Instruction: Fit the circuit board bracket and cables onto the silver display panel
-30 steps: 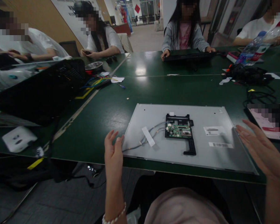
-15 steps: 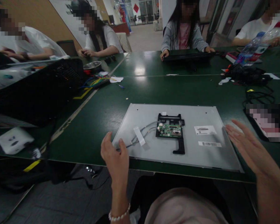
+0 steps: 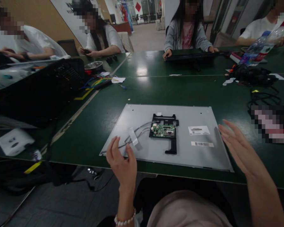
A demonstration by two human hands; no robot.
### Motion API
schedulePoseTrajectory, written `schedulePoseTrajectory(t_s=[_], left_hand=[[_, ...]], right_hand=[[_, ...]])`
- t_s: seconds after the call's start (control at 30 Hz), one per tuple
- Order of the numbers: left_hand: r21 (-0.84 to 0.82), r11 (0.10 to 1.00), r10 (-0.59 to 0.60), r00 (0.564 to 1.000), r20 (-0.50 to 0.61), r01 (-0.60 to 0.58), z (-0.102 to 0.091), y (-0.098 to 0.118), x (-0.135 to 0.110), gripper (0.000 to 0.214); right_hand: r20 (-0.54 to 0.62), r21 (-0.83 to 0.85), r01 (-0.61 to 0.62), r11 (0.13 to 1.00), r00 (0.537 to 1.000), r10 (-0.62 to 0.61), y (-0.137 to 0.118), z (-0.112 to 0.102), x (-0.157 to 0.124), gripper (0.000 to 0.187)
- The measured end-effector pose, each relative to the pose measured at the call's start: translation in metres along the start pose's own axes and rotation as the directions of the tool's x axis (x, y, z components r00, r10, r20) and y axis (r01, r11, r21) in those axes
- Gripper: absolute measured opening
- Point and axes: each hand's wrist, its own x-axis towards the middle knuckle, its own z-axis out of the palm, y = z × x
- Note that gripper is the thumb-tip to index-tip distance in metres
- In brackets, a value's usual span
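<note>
Presently I see the LCD panel back-up.
Left hand half open, right hand open flat, both empty by its edges.

Tan wall, pale floor, dark chair

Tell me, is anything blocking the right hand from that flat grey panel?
Nothing visible is. The right hand is beside the grey panel, at its right edge, though contact is hard to judge. The green circuit board sits mid-panel, not between them.
</note>
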Motion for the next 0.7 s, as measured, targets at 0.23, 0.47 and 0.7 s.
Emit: schedulePoseTrajectory(t_s=[0.23, 0.47, 0.7], left_hand=[[-0.005, 1.0, -0.007, 1.0, 0.0, 0.007, 0.003, 0.003, -0.005, 0.036], [0.022, 0.999, 0.027, 0.999, -0.036, -0.026, 0.009, 0.004, -0.009, 0.035], [0.02, 0.999, 0.033, 0.998, -0.046, -0.032, 0.015, 0.003, -0.014, 0.036]], right_hand=[[0.069, -0.004, -0.001, 1.0, 0.998, 0.001, -0.001, 0.01, 0.002, 0.066], [0.175, -0.037, 0.109, 0.993, 0.979, -0.101, 0.002, 0.026, 0.003, 0.065], [0.222, -0.028, 0.115, 0.993, 0.969, -0.106, 0.002, 0.042, 0.004, 0.067]])
